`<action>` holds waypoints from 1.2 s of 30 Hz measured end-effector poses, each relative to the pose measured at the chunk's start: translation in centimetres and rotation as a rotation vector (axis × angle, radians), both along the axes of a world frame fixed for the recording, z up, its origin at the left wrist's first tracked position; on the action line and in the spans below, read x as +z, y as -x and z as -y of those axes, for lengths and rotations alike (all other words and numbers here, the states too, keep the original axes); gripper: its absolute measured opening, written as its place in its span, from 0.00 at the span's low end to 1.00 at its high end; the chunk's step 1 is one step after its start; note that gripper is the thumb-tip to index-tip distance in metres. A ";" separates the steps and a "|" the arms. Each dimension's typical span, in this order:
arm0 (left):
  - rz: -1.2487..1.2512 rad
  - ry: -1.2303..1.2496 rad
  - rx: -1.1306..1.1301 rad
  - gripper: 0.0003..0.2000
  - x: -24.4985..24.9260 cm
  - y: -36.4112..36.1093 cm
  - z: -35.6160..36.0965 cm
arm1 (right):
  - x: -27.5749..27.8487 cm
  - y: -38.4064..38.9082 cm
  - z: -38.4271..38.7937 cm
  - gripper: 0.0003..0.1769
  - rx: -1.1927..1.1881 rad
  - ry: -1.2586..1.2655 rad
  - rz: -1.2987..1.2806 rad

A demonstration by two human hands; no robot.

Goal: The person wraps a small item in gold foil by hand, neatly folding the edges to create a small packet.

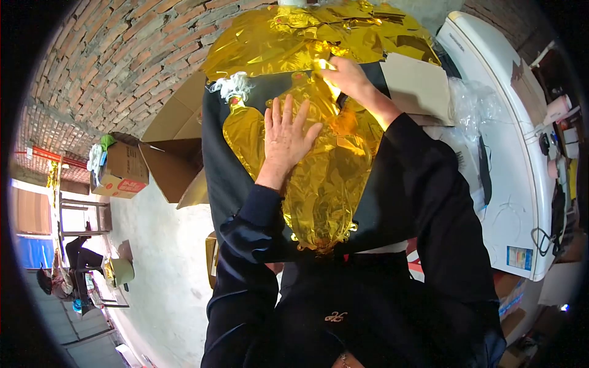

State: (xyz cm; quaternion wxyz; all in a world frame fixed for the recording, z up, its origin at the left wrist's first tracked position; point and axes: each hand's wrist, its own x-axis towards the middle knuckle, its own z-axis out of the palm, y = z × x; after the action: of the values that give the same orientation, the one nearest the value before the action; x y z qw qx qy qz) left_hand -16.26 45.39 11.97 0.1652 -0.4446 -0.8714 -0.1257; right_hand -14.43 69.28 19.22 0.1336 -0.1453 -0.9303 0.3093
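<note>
Gold foil pieces [319, 184] lie flat on a black cloth-covered surface [227, 175] in front of me. My left hand [288, 136] rests on them palm down, its fingers spread. My right hand [345, 76] is farther up and to the right, its fingers bent together at a bright fold of gold foil; what the fingertips hold is too small to make out. A bundle of white strings [235, 86] lies at the top of the left foil piece. Beyond the cloth is a large heap of gold foil [264, 46].
Open cardboard boxes [175, 165] stand at the left by a brick wall [123, 67]. On the right are a cardboard flap [418, 86], clear plastic [472, 107] and a white appliance [515, 153]. A person [61, 283] sits far off at the left.
</note>
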 end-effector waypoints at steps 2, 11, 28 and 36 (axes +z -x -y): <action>-0.012 0.037 0.014 0.33 0.1 0.0 0.0 | 2.1 -0.7 2.8 0.27 0.162 0.262 -0.008; 0.092 -0.037 -0.031 0.31 0.7 -0.2 0.0 | -2.4 -2.2 -0.7 0.16 0.109 0.586 -0.083; 0.005 -0.121 -0.062 0.31 0.6 -0.1 0.0 | -2.6 -1.3 2.0 0.12 0.092 0.550 0.145; 0.160 0.155 0.028 0.29 2.4 -0.5 0.0 | -3.1 -1.1 2.8 0.13 0.091 0.334 0.106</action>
State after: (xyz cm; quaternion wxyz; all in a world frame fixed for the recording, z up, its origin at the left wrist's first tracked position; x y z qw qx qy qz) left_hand -15.72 45.34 14.41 0.0619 -0.4324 -0.8950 -0.0909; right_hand -13.34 66.46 16.13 0.0445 -0.1394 -0.8774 0.4569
